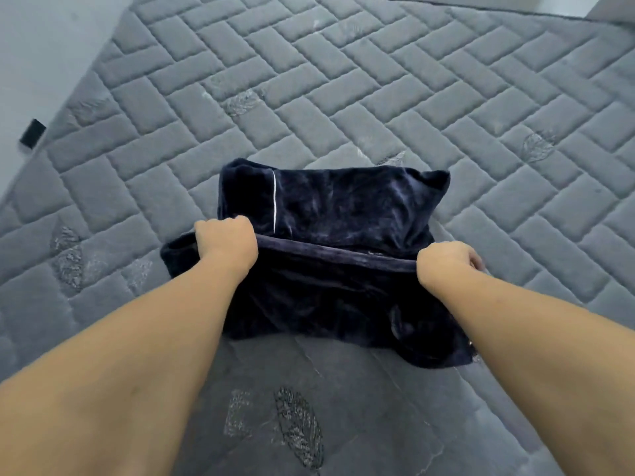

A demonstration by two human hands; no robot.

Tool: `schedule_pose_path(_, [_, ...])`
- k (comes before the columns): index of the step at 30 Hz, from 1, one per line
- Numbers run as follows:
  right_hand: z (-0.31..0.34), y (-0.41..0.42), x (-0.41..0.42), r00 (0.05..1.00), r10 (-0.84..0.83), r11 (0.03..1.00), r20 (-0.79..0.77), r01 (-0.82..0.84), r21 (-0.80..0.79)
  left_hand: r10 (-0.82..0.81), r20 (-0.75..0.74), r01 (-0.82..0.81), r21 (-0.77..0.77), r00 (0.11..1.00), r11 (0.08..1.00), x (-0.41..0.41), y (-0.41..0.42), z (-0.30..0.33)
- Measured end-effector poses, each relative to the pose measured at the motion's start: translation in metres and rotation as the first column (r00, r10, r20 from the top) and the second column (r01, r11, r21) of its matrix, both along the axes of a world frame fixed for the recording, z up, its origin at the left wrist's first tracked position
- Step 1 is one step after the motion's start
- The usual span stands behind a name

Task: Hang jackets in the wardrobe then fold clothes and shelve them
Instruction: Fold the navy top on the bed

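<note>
One dark velvet garment [330, 235] on mattress [378, 80], near front edge. Left hand [225, 243] and right hand [446, 266] each grip its fold line.

Grey quilted mattress [378, 97], brick-pattern stitching; pale wall [41, 46] left; small black tag [32, 132].

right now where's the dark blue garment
In the head view the dark blue garment lies on the grey quilted mattress, centre frame, its folded edge gripped by the left hand and right hand.
</note>
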State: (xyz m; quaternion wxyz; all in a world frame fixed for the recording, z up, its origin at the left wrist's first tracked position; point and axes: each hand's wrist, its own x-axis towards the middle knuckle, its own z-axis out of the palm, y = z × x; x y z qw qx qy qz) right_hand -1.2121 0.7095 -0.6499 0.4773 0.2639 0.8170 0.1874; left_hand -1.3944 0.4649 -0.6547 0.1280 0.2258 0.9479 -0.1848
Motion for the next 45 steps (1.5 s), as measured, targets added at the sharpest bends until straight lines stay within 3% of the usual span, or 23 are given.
schedule_pose_path(4, [0.018, 0.057, -0.064, 0.974, 0.036, 0.996, -0.222, -0.017, 0.085, -0.039, -0.142, 0.037, -0.012, 0.989, 0.999, -0.063, 0.036, 0.013])
schedule_pose_path(6, [0.022, 0.090, -0.098, 0.913, -0.038, 0.992, -0.405, 0.084, 0.097, -0.014, -0.209, 0.005, -0.045, 0.978, 0.999, -0.093, 0.057, 0.010])
schedule_pose_path(8, [0.019, 0.105, -0.126, 0.777, -0.053, 0.990, -0.627, 0.123, 0.068, 0.070, -0.208, -0.059, 0.060, 0.976, 0.996, -0.111, 0.077, -0.003])
schedule_pose_path(10, [-0.001, 0.098, -0.137, 0.536, -0.056, 0.998, -0.842, 0.047, -0.037, 0.154, -0.017, -0.145, 0.245, 0.988, 0.959, -0.111, 0.090, -0.031])
schedule_pose_path(11, [-0.017, 0.088, -0.135, 0.478, -0.104, 0.991, -0.872, -0.021, -0.129, 0.167, 0.142, -0.200, 0.269, 0.976, 0.942, -0.105, 0.094, -0.051])
schedule_pose_path(12, [-0.038, 0.077, -0.129, 0.507, -0.124, 0.974, -0.853, -0.103, -0.203, 0.180, 0.285, -0.252, 0.238, 0.941, 0.938, -0.098, 0.095, -0.073])
schedule_pose_path(13, [-0.060, 0.065, -0.118, 0.599, -0.095, 0.954, -0.795, -0.173, -0.244, 0.198, 0.370, -0.280, 0.184, 0.908, 0.942, -0.093, 0.095, -0.095])
schedule_pose_path(14, [-0.082, 0.058, -0.107, 0.642, -0.037, 0.941, -0.766, -0.236, -0.243, 0.207, 0.392, -0.286, 0.153, 0.896, 0.946, -0.092, 0.094, -0.116])
schedule_pose_path(15, [-0.100, 0.056, -0.099, 0.617, -0.003, 0.938, -0.787, -0.272, -0.217, 0.211, 0.386, -0.287, 0.150, 0.898, 0.946, -0.096, 0.094, -0.134])
schedule_pose_path(18, [-0.135, 0.060, -0.095, 0.419, -0.020, 0.947, -0.908, -0.284, -0.152, 0.207, 0.365, -0.266, 0.121, 0.908, 0.956, -0.110, 0.098, -0.164])
schedule_pose_path(20, [-0.139, 0.062, -0.098, 0.352, -0.042, 0.943, -0.935, -0.295, -0.154, 0.203, 0.323, -0.246, 0.098, 0.924, 0.964, -0.109, 0.098, -0.170])
schedule_pose_path(27, [-0.113, 0.089, -0.079, 0.452, -0.100, 0.832, -0.887, -0.451, -0.324, 0.209, 0.261, -0.243, 0.105, 0.943, 0.964, -0.105, 0.096, -0.175])
schedule_pose_path(31, [-0.092, 0.109, -0.065, 0.477, 0.114, 0.796, -0.872, -0.569, -0.207, 0.194, 0.236, -0.231, 0.141, 0.952, 0.963, -0.103, 0.097, -0.172])
schedule_pose_path(35, [-0.069, 0.118, -0.054, 0.721, 0.089, 0.897, -0.687, -0.358, -0.259, 0.165, 0.207, -0.224, 0.304, 0.964, 0.926, -0.089, 0.096, -0.147])
schedule_pose_path(36, [-0.067, 0.122, -0.050, 0.730, 0.097, 0.899, -0.676, -0.356, -0.255, 0.155, 0.170, -0.208, 0.362, 0.973, 0.909, -0.082, 0.094, -0.139])
schedule_pose_path(38, [-0.060, 0.137, -0.053, 0.670, 0.173, 0.921, -0.722, -0.369, -0.122, 0.118, 0.065, -0.135, 0.453, 0.991, 0.881, -0.070, 0.093, -0.126])
schedule_pose_path(41, [-0.047, 0.164, -0.076, 0.540, 0.169, 0.968, -0.825, -0.248, 0.036, 0.069, -0.107, -0.008, 0.488, 0.992, 0.873, -0.075, 0.094, -0.104])
schedule_pose_path(43, [-0.046, 0.179, -0.091, 0.526, 0.141, 0.987, -0.838, -0.145, 0.075, 0.074, -0.179, 0.025, 0.497, 0.981, 0.868, -0.096, 0.104, -0.093])
schedule_pose_path(45, [-0.052, 0.182, -0.106, 0.547, 0.092, 0.991, -0.832, 0.027, 0.128, 0.130, -0.129, -0.057, 0.463, 0.983, 0.885, -0.115, 0.117, -0.089])
